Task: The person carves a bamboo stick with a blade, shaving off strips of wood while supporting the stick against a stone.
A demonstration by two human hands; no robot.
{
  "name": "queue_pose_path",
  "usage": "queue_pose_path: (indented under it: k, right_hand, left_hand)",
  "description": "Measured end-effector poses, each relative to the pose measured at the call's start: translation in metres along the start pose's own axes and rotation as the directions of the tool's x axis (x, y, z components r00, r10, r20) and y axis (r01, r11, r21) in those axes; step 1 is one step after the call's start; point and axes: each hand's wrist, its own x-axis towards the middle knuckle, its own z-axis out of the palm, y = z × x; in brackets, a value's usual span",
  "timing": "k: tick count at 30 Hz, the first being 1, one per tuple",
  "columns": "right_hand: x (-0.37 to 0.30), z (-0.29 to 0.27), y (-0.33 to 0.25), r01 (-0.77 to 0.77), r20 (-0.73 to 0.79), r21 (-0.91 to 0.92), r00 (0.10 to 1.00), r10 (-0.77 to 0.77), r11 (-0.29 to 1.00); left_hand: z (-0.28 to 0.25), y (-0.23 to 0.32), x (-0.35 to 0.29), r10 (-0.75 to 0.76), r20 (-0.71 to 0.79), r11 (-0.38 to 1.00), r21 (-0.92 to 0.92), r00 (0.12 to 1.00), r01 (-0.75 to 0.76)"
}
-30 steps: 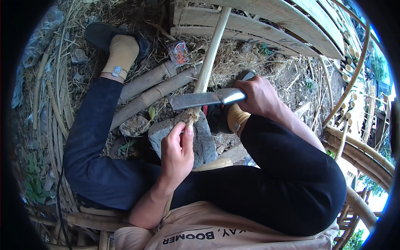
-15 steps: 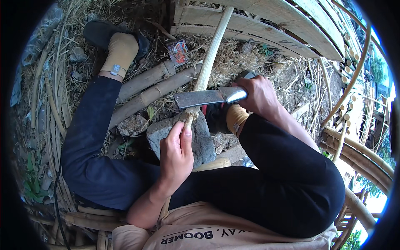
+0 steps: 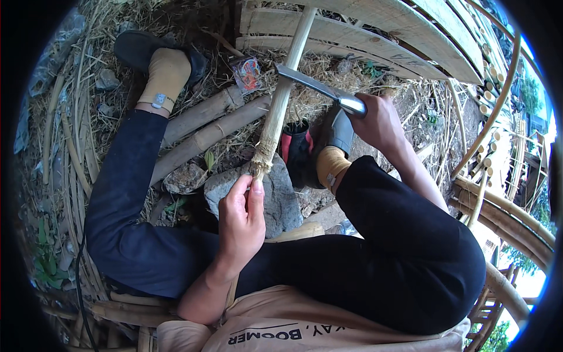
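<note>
Pinched between the thumb and fingers of my left hand (image 3: 241,216) is a long pale bamboo pole (image 3: 277,117), just below a rough, frayed joint. The pole slants away over a grey stone (image 3: 281,205) toward the far planks, and its near end runs back under my left forearm. My right hand (image 3: 380,122) is closed round the metal handle of a wide-bladed knife (image 3: 311,85). Its blade lies across the pole well beyond the joint, turned so that mostly a narrow side shows. Whether the edge bites into the pole cannot be made out.
Wooden slats (image 3: 352,41) form a barrier at the far side. Thick bamboo pieces (image 3: 211,135) lie on straw left of the pole, near a crumpled packet (image 3: 247,75). A black-and-red object (image 3: 297,146) sits beside my right shoe (image 3: 337,130). Stacked bamboo (image 3: 489,117) stands right.
My right hand has moved the knife up and away along the pole, from near the joint to farther out, and its blade has tilted. My left hand stays on the pole, shifted slightly left.
</note>
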Motion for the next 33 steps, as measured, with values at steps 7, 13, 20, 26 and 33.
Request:
queue_pose_path:
  k: [7,13,20,26,33]
  right_hand:
    - [0.000,0.002,-0.016,0.111,0.119,-0.028,0.987,-0.107,0.993]
    - [0.001,0.003,-0.016,0.067,0.084,-0.095,0.995,-0.059,0.993]
    - [0.019,-0.008,0.018,-0.010,-0.008,-0.190,1.000,0.009,0.982]
    - [0.024,-0.006,0.021,-0.032,-0.009,-0.172,0.999,0.031,0.985]
    - [0.032,-0.026,0.055,-0.099,-0.085,-0.244,0.993,0.081,0.965]
  left_hand:
    - [0.005,0.006,-0.006,0.054,0.011,0.993,0.103,0.998,-0.055]
    - [0.005,0.017,-0.008,0.126,-0.003,0.960,0.251,0.992,-0.122]
    - [0.006,0.015,-0.012,0.107,0.022,0.961,0.254,0.994,-0.109]
    - [0.007,0.013,-0.011,0.096,0.032,0.965,0.243,0.995,-0.101]
    - [0.002,0.005,-0.023,0.069,0.060,0.955,0.284,0.996,-0.083]
